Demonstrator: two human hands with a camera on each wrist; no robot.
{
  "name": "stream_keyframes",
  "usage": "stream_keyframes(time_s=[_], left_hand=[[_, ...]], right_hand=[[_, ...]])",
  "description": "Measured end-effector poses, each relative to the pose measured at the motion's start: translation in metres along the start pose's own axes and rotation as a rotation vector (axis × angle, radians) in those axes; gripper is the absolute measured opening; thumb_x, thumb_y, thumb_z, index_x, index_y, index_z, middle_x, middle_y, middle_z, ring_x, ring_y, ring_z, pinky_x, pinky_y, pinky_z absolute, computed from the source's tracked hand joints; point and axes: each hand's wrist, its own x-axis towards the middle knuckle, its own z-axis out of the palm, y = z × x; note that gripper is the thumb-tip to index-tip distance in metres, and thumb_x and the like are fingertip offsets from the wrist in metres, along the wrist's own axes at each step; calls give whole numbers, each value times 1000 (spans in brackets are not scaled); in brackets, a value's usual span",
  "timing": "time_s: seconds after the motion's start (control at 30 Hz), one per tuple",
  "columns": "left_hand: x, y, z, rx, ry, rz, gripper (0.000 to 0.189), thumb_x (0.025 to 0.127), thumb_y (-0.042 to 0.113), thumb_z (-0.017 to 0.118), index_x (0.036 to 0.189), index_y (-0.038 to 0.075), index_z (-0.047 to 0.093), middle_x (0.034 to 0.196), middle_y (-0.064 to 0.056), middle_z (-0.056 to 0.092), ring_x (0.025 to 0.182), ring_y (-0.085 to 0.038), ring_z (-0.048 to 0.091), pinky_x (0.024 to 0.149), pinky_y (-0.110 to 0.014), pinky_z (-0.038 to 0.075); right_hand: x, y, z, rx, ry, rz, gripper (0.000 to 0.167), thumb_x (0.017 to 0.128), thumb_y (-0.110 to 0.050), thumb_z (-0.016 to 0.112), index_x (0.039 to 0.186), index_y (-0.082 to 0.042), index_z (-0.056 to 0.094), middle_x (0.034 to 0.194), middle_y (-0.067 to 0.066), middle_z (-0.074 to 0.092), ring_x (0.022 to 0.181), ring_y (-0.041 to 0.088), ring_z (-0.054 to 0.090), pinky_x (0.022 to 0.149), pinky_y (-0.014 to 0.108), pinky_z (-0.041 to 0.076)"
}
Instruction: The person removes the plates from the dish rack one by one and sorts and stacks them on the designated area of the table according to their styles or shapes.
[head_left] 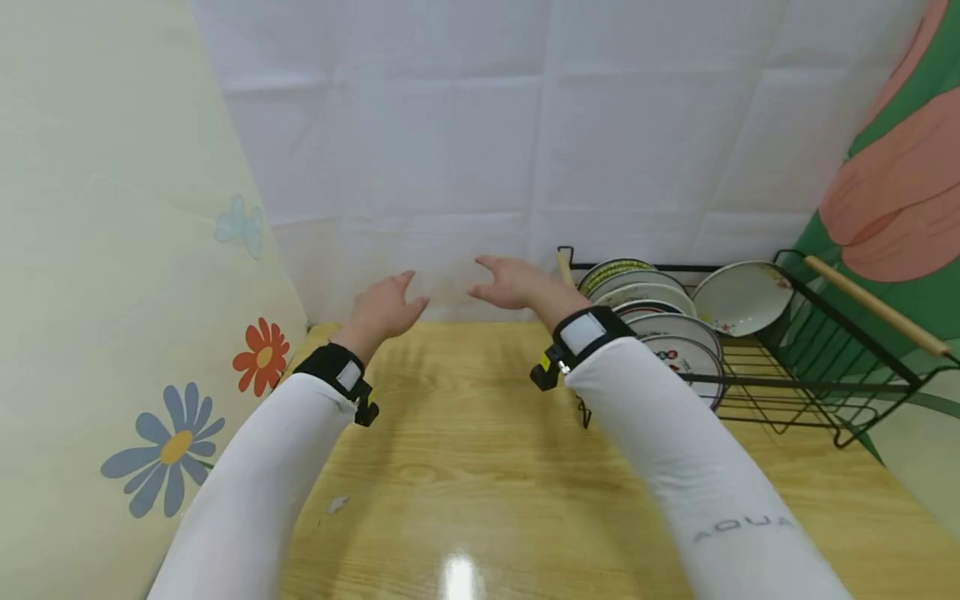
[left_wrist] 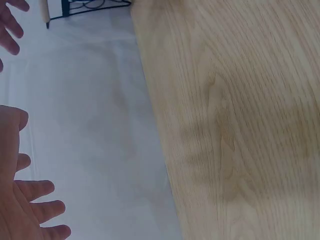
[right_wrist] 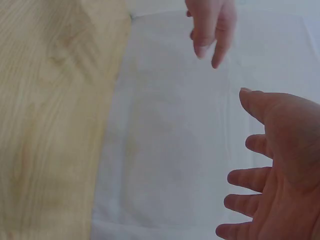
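Both hands hang in the air above the far side of the wooden table (head_left: 450, 433), apart from each other and holding nothing. My left hand (head_left: 382, 308) has its thumb and fingers spread; in the left wrist view the left hand (left_wrist: 25, 200) shows loosely extended fingers. The right hand (head_left: 513, 283) points toward the left one with thumb and fingers apart. In the right wrist view the right hand (right_wrist: 290, 165) has its fingers spread. Nearest the right hand is a black wire dish rack (head_left: 810, 387), where several plates (head_left: 678, 358) stand on edge in a row.
A white bowl-like dish (head_left: 742, 298) leans at the rack's back right. Wooden handles (head_left: 877, 307) top the rack's ends. A white cloth backdrop (head_left: 420, 150) rises behind the table, and a flowered wall (head_left: 90, 275) borders the left. A small white scrap (head_left: 337, 504) lies at the front left.
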Motion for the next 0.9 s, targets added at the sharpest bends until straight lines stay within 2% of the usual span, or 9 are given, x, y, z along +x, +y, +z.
stream_keyframes(time_s=[0.23,0.33,0.47,0.67,0.8,0.9], left_hand=[[-13,4,8,-227,8,30,71,106,50,44,165,17,23,168,-14,32,154,-37,33,124,-56,31],[-20,11,16,-330,10,56,70,106,50,44,165,18,23,167,-16,33,154,-38,34,124,-56,32],[-31,24,30,-502,-8,84,68,106,50,44,164,21,25,164,-19,38,149,-40,40,119,-58,38],[-49,58,51,-761,-46,139,60,107,43,46,161,19,35,154,-17,52,141,-35,52,114,-55,45],[-59,88,62,-964,-105,161,53,107,37,49,155,16,45,143,-16,63,127,-32,64,107,-53,52],[-67,109,64,-1111,-173,170,48,108,33,48,152,13,49,138,-19,65,120,-33,68,103,-51,55]], right_hand=[[-25,10,-43,-35,-22,-30,72,106,-47,47,166,-18,20,172,14,22,158,37,24,128,56,22],[-40,23,-64,-66,-8,-32,71,106,-49,47,165,-18,23,168,19,29,154,40,31,125,58,27],[-61,46,-86,-98,25,-26,68,105,-47,49,162,-14,31,161,26,39,145,45,42,119,62,35],[-98,82,-106,-122,78,-16,60,102,-44,57,149,-7,51,146,30,55,129,47,57,104,62,48],[-121,105,-117,-181,91,-40,45,100,-37,65,128,-2,69,122,23,72,107,38,69,91,56,56],[-135,117,-122,-189,64,-34,38,98,-33,69,118,-2,74,109,16,77,97,29,71,85,51,59]])
